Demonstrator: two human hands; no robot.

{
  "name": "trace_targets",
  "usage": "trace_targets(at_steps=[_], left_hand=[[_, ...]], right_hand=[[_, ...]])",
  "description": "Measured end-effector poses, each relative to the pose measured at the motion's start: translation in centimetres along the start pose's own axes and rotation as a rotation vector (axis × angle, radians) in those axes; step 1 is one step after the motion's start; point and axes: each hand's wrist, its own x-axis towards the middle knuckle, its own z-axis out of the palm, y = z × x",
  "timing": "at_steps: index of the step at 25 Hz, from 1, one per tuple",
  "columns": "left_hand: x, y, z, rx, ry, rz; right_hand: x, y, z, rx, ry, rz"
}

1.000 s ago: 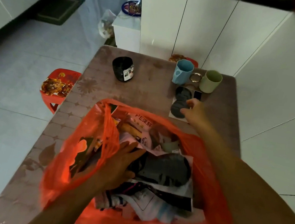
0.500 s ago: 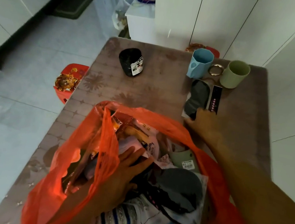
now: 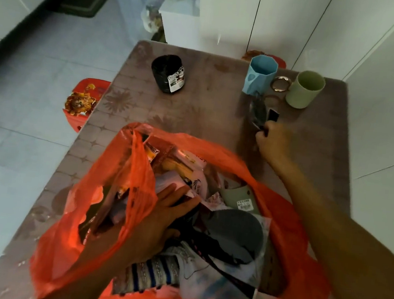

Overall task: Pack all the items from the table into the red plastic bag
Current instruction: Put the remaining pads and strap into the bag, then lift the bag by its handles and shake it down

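Note:
The red plastic bag (image 3: 304, 235) stands open on the near half of the table (image 3: 207, 116), filled with several packets, socks and a grey packaged item. My left hand (image 3: 158, 221) lies inside the bag with fingers spread, pressing the left rim and contents. My right hand (image 3: 271, 143) reaches past the bag and grips the near edge of a flat packet of dark insoles (image 3: 259, 109), tilted up off the table. Still on the table are a black cup (image 3: 169, 73), a blue cup (image 3: 259, 74), a green mug (image 3: 304, 89) and a metal ring (image 3: 280, 84).
White cabinets rise behind and to the right of the table. A red stool (image 3: 83, 102) with a patterned top stands by the table's left edge, above a pale tiled floor. A low white cabinet (image 3: 178, 24) stands behind the table's far left corner.
My right hand has taken hold of the insole packet and lifted its near edge, so it now stands tilted. My view has shifted closer. The left hand stays in the bag.

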Motion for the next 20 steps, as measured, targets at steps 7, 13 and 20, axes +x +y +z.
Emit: trace_targets(at_steps=[7, 13, 20], left_hand=[[0.1, 0.2, -0.1, 0.025, 0.043, 0.055], [-5.9, 2.3, -3.4, 0.04, 0.307, 0.02], [-13.1, 0.7, -9.7, 0.423, 0.784, 0.051]], right_hand=[[-20.6, -6.7, -9.5, 0.349, 0.109, -0.299], [-27.1, -9.9, -8.1, -0.299, -0.064, -0.357], [-28.7, -10.5, -10.3, -0.106, 0.108, 0.057]])
